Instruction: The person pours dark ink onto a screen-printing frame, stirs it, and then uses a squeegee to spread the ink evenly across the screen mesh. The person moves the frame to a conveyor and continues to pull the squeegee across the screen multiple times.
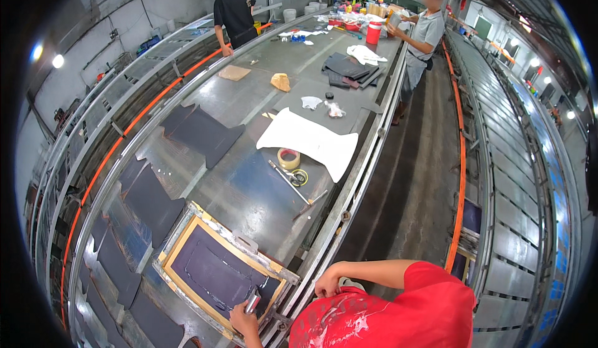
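Observation:
My left hand (242, 318) is closed around a short squeegee (252, 302) with a metallic face, over the near right corner of a screen-printing frame (180, 243). The frame has a pale, stained rim with yellow-tan tape inside it. Dark ink lies in an uneven line across its purple-black mesh (218, 264). Close against the front of my red shirt (386, 314), my right hand (327, 281) has its fingers curled in. What those fingers hold, if anything, is hidden. Dark cut panels (149, 195) lie flat on the table left of the frame.
The long metal table (218, 192) has a rail (358, 192) along its right side. A white panel (308, 139), a tape roll (288, 158), scissors (299, 176) and dark sheets (350, 67) lie farther up. Two people (235, 11) stand at the far end, one each side.

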### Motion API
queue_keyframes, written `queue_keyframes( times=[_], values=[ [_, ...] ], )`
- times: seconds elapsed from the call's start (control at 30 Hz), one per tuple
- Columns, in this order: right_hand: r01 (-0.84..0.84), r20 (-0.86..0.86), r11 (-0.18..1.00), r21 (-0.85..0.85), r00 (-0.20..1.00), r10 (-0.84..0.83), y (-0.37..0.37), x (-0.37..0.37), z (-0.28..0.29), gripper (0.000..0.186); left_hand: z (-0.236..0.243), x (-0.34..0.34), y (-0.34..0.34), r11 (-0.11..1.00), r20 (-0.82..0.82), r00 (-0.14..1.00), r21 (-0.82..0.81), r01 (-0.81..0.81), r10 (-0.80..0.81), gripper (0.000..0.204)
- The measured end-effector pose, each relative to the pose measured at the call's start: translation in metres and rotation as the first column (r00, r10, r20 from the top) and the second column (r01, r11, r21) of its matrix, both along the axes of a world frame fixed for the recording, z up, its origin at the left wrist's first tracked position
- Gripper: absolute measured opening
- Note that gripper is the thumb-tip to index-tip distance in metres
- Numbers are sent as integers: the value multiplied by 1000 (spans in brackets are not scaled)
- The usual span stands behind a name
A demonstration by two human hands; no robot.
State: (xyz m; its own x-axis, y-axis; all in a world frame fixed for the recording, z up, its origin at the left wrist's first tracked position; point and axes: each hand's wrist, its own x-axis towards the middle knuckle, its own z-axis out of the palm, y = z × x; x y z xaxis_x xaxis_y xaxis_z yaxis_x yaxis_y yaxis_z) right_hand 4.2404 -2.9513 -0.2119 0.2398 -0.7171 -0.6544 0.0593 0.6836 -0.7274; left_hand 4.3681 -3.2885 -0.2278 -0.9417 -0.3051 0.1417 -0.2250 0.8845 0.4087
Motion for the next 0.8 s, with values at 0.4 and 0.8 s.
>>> queue_keyframes(
  times=[0.4,0.8],
  values=[
    [-20,-330,988,-154,943,-33,-11,-3,9,20,-5,6,4,1000,-7,1000,12,-22,22,36],
    [-305,-520,950,-65,823,229,-70,-3,-30,56,1,0,-2,1000,5,1000,-12,-9,9,29]
  ],
)
